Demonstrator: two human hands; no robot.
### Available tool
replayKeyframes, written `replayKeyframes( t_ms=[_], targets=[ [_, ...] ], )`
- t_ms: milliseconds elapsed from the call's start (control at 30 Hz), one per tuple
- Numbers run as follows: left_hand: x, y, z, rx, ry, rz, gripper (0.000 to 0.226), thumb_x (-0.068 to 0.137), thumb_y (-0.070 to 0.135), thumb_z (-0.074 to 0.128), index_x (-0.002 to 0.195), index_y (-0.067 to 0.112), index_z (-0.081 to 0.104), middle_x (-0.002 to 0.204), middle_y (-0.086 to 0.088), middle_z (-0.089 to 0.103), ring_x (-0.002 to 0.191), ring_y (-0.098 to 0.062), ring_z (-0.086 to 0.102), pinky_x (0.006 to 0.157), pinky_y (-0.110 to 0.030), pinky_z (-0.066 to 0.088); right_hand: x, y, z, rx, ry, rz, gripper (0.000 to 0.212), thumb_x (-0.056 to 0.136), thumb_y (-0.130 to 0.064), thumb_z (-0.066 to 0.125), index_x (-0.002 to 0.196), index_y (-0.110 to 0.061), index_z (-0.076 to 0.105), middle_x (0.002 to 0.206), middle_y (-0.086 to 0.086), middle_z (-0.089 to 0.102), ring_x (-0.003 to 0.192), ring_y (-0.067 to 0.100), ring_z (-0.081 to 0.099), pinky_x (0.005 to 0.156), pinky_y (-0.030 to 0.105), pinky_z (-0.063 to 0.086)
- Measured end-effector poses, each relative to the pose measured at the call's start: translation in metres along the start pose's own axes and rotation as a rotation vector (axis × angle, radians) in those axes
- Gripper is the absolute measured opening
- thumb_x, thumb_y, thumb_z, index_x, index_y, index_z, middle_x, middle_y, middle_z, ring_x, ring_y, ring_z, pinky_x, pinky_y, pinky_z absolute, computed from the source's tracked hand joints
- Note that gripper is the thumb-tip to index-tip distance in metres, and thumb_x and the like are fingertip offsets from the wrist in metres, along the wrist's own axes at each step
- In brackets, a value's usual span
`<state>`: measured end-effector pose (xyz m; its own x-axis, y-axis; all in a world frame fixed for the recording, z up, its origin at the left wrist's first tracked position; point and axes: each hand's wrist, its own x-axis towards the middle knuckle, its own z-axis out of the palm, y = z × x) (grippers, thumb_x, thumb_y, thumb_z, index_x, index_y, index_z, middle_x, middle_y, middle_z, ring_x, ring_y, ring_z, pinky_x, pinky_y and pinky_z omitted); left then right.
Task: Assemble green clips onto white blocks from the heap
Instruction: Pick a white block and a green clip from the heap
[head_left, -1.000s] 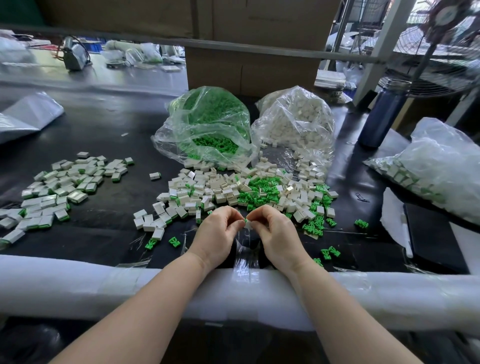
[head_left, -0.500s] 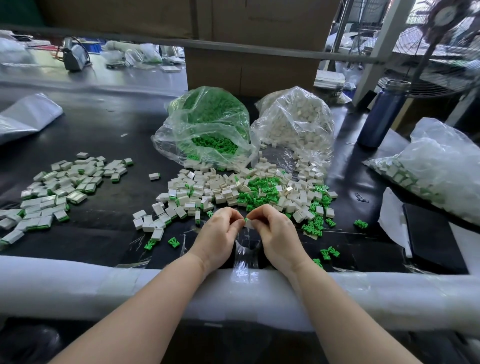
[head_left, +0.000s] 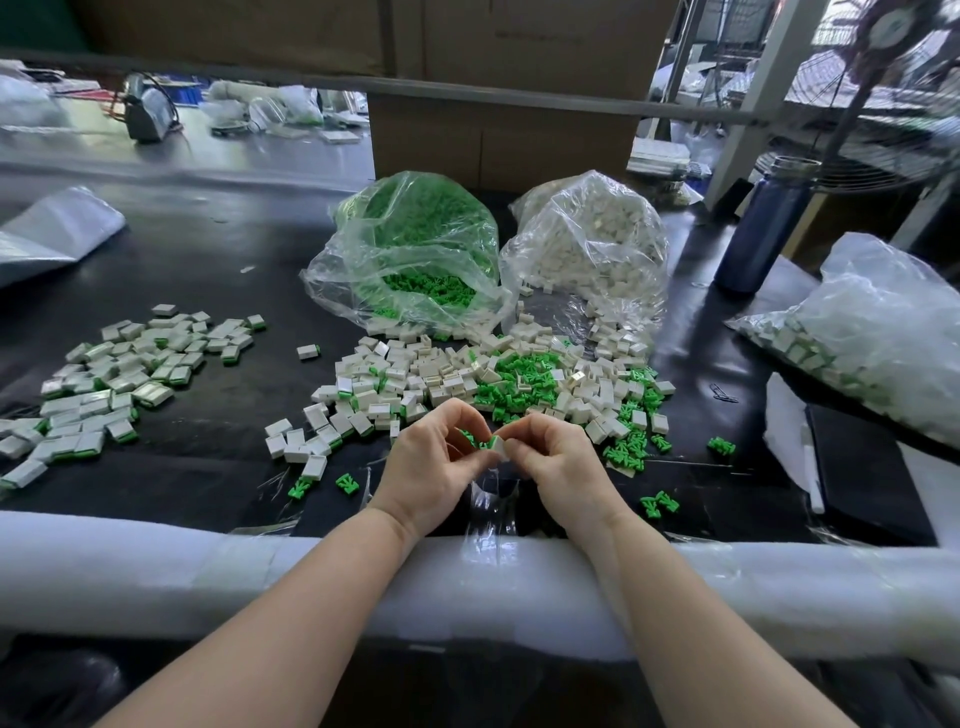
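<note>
My left hand (head_left: 434, 462) and my right hand (head_left: 558, 465) meet near the table's front edge. Between their fingertips sits a white block (head_left: 497, 448) with a green clip (head_left: 482, 443) at its left side. The right hand pinches the block, the left hand pinches the clip. Just behind the hands lies the mixed heap (head_left: 498, 384) of white blocks and green clips. A pile of assembled blocks (head_left: 119, 374) with green edges spreads at the left.
A clear bag of green clips (head_left: 415, 254) and a bag of white blocks (head_left: 587, 249) stand behind the heap. A blue bottle (head_left: 763, 228) and another filled bag (head_left: 878, 332) are at the right. White foam padding (head_left: 156, 582) covers the front edge. Loose clips (head_left: 658, 504) lie nearby.
The fingertips have parted slightly, and the white block with the green clip now shows between them. Both hands stay in the same place.
</note>
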<state>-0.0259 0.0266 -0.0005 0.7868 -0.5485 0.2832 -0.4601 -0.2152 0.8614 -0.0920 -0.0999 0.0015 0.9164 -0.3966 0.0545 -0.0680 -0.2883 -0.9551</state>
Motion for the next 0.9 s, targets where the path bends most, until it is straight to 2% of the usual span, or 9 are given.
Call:
replayKeyframes(
  t_ms=[200, 267, 333, 400, 433, 567, 700, 767, 900],
  targets=[
    [0.003, -0.002, -0.001, -0.05, -0.005, -0.068, 0.021, 0.074, 0.004, 0.075, 0.079, 0.016, 0.058, 0.074, 0.001, 0.063, 0.066, -0.01, 0.059, 0.069, -0.022, 0.053, -0.002, 0.0, 0.0, -0.051, 0.041, -0.046, 0.008, 0.082, -0.003, 0.067, 0.082, -0.01, 0.07, 0.077, 0.003, 0.068, 0.073, 0.013, 0.064, 0.07, 0.02, 0.052],
    [0.003, -0.002, -0.001, -0.034, -0.016, -0.074, 0.024, 0.074, 0.003, 0.075, 0.079, 0.02, 0.058, 0.075, 0.002, 0.063, 0.067, -0.008, 0.058, 0.069, -0.016, 0.051, 0.001, 0.002, -0.001, -0.182, 0.178, -0.069, 0.006, 0.084, -0.007, 0.066, 0.083, -0.013, 0.069, 0.082, 0.0, 0.066, 0.08, 0.014, 0.061, 0.075, 0.023, 0.049],
    [0.002, -0.003, 0.001, 0.025, -0.076, -0.046, 0.024, 0.075, 0.003, 0.074, 0.08, 0.022, 0.061, 0.075, 0.006, 0.064, 0.068, -0.003, 0.059, 0.071, -0.012, 0.048, 0.003, 0.005, -0.005, -0.366, 0.399, -0.057, 0.008, 0.086, -0.01, 0.063, 0.09, -0.015, 0.068, 0.094, -0.002, 0.06, 0.095, 0.017, 0.055, 0.085, 0.027, 0.042],
    [0.0, -0.003, 0.003, 0.116, -0.135, -0.001, 0.017, 0.078, 0.004, 0.071, 0.084, 0.02, 0.066, 0.077, 0.01, 0.065, 0.071, 0.004, 0.059, 0.075, -0.008, 0.046, 0.004, 0.008, -0.009, -0.471, 0.599, 0.007, 0.016, 0.087, -0.009, 0.061, 0.1, -0.017, 0.066, 0.107, 0.0, 0.058, 0.108, 0.02, 0.049, 0.091, 0.031, 0.035],
    [0.0, -0.004, 0.003, 0.15, -0.146, 0.01, 0.014, 0.079, 0.006, 0.07, 0.087, 0.017, 0.069, 0.079, 0.011, 0.065, 0.073, 0.005, 0.059, 0.076, -0.004, 0.044, 0.005, 0.009, -0.011, -0.496, 0.639, 0.053, 0.022, 0.087, -0.01, 0.059, 0.106, -0.019, 0.065, 0.116, 0.001, 0.056, 0.114, 0.021, 0.046, 0.094, 0.033, 0.033],
    [-0.001, -0.004, 0.003, 0.208, -0.14, 0.0, 0.011, 0.082, 0.009, 0.068, 0.09, 0.014, 0.073, 0.086, 0.006, 0.069, 0.079, -0.003, 0.061, 0.077, 0.0, 0.041, 0.009, 0.013, -0.012, -0.605, 0.539, 0.241, 0.045, 0.093, -0.012, 0.049, 0.135, -0.027, 0.046, 0.145, 0.001, 0.036, 0.133, 0.023, 0.028, 0.106, 0.037, 0.025],
    [-0.001, -0.004, 0.003, 0.225, -0.157, -0.003, 0.011, 0.083, 0.013, 0.068, 0.092, 0.015, 0.072, 0.087, 0.005, 0.069, 0.081, -0.003, 0.06, 0.077, -0.002, 0.042, 0.013, 0.017, -0.012, -0.68, 0.514, 0.276, 0.058, 0.09, -0.003, 0.046, 0.14, -0.031, 0.038, 0.145, -0.003, 0.038, 0.13, 0.024, 0.03, 0.106, 0.037, 0.024],
    [-0.001, -0.003, 0.002, 0.23, -0.162, -0.004, 0.01, 0.083, 0.015, 0.067, 0.092, 0.016, 0.071, 0.083, 0.009, 0.066, 0.077, -0.002, 0.058, 0.075, -0.002, 0.042, 0.014, 0.017, -0.012, -0.693, 0.546, 0.267, 0.053, 0.09, -0.003, 0.046, 0.135, -0.031, 0.045, 0.139, -0.003, 0.044, 0.126, 0.023, 0.035, 0.103, 0.037, 0.027],
    [0.0, -0.003, 0.002, 0.229, -0.16, -0.007, 0.008, 0.084, 0.017, 0.067, 0.091, 0.017, 0.07, 0.078, 0.012, 0.063, 0.072, 0.004, 0.056, 0.071, -0.002, 0.042, 0.017, 0.017, -0.013, -0.653, 0.626, 0.271, 0.028, 0.092, -0.01, 0.051, 0.115, -0.027, 0.056, 0.124, 0.001, 0.054, 0.119, 0.024, 0.041, 0.099, 0.037, 0.03]
  ],
)
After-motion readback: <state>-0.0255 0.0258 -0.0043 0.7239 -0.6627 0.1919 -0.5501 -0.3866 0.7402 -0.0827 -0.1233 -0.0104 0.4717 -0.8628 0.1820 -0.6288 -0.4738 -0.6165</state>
